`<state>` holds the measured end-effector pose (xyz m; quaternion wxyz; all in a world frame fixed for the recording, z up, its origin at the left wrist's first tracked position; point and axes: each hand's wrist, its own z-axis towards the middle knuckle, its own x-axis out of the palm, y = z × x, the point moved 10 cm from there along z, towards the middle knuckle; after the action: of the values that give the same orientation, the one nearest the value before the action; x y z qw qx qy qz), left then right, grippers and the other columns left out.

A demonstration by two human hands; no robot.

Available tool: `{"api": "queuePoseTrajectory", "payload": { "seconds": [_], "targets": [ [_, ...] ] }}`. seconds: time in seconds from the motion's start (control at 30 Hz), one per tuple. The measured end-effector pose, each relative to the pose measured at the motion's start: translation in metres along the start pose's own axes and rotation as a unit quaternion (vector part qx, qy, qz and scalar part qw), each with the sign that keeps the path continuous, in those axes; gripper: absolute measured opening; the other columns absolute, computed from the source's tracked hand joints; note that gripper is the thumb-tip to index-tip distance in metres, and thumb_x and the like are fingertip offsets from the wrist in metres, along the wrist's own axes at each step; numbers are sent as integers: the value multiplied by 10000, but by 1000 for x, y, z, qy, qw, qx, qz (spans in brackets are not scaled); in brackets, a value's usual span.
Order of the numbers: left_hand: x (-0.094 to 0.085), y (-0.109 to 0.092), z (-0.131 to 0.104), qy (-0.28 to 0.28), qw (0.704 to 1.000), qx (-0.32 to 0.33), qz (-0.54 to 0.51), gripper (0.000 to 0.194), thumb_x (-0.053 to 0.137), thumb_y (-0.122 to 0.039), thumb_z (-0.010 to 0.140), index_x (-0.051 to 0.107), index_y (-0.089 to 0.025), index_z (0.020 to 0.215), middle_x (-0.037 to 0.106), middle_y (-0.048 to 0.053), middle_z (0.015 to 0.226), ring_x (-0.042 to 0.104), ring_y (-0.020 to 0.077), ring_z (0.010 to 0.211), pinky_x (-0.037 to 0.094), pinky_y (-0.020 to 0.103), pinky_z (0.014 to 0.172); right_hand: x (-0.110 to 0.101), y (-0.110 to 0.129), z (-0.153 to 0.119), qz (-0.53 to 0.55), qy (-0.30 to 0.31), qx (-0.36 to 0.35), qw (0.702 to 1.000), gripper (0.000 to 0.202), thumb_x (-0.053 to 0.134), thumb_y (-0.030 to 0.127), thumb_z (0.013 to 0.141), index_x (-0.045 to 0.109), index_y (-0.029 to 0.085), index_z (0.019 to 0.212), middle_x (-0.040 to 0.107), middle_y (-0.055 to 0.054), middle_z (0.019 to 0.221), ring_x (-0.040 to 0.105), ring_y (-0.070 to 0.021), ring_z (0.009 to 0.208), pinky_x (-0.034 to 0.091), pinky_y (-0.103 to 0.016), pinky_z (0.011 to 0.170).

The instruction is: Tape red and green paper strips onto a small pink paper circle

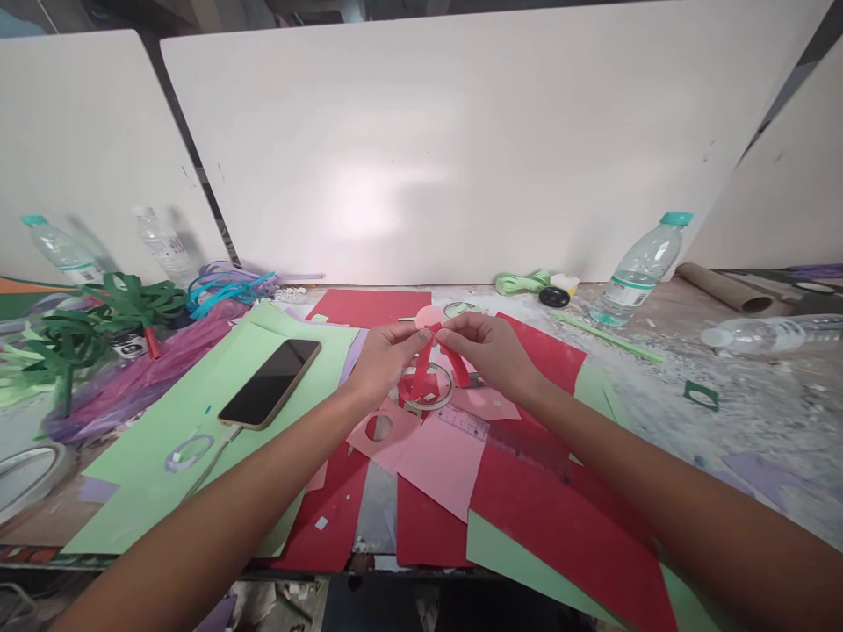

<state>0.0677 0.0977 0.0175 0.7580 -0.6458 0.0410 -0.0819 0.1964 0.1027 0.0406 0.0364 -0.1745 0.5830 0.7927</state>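
Observation:
My left hand [384, 358] and my right hand [486, 348] meet over the middle of the table, both closed in a pinch. Between their fingertips is a red paper strip [422, 375], whose two ends hang down and apart. A round pink paper piece [429, 315] shows just above the fingertips; whether it is joined to the strip I cannot tell. Below the hands lies a roll of tape [429, 406] on pink and red paper. A pink sheet with a round hole [369, 443] and a clear ruler [504, 439] lie nearer to me.
A phone [270, 384] with a cable rests on green paper [132, 483] at left. Beyond it are green paper tassels [135, 303] and bottles. At right stand a tilted water bottle [642, 270], a lying bottle [777, 334] and a cardboard tube [724, 288]. White boards [461, 132] close off the back.

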Motion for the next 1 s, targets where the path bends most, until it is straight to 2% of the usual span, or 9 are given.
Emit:
{"api": "queuePoseTrajectory", "payload": {
  "seconds": [0.1,0.2,0.3,0.4,0.7,1.0],
  "targets": [
    [-1,0,0,-4,1000,3,19,244,673,-415,786,721,-176,805,617,28,744,550,142,660,495,293,629,1,-2,-1,-6,0,6,1000,232,632,413,792,649,183,772,564,16,612,450,-109,530,346,-255,510],
    [0,-1,-1,-3,1000,5,25,247,663,-414,793,725,-176,815,619,30,740,547,146,658,486,291,609,3,-1,-1,11,2,2,1000,228,633,406,794,652,178,785,580,8,647,464,-111,558,358,-257,529],
    [2,-4,-2,4,1000,10,19,236,649,-401,803,724,-176,806,631,29,757,548,142,680,493,299,660,6,0,-2,34,10,-3,999,234,624,411,804,652,178,800,610,-10,718,500,-124,622,384,-261,568],
    [4,-5,-2,11,1000,17,16,223,645,-372,805,707,-164,754,622,21,732,548,137,686,492,309,710,6,0,-3,34,12,-3,999,252,609,430,815,630,182,777,577,1,683,463,-115,588,358,-254,536],
    [5,-5,-2,15,1000,17,0,228,641,-342,808,673,-153,685,567,1,656,520,120,638,485,304,708,8,2,-5,51,0,-16,999,214,610,400,819,576,197,761,540,20,675,444,-114,582,359,-255,531],
    [5,-5,-3,10,1000,9,-18,188,652,-322,795,704,-156,723,618,22,712,553,139,687,492,314,722,9,4,-7,45,-5,-18,999,179,594,358,840,556,198,768,525,32,667,428,-102,563,347,-243,513]
  ]
}}
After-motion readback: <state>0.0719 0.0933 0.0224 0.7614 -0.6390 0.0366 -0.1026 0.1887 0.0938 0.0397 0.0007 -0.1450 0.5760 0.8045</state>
